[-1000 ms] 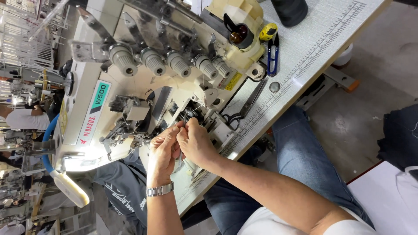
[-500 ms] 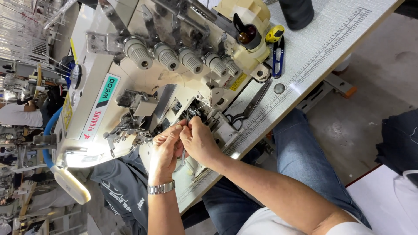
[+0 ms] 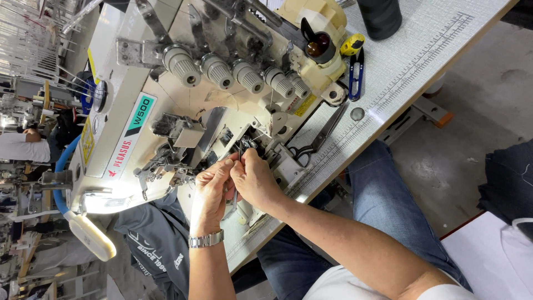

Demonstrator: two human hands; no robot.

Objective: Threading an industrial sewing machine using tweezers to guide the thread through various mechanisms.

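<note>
While both hands were bunched close together, the fingers [image 3: 233, 163] of the left hand [image 3: 211, 191] and the right hand [image 3: 256, 180] were pinched at a small metal part near the needle of the sewing machine [image 3: 166, 111]; what they pinched was too small to tell. A silver watch [image 3: 206, 240] sat on the left wrist. Black scissors [image 3: 316, 141] and blue snips [image 3: 356, 72] lay farther off on the white table [image 3: 422, 55].
</note>
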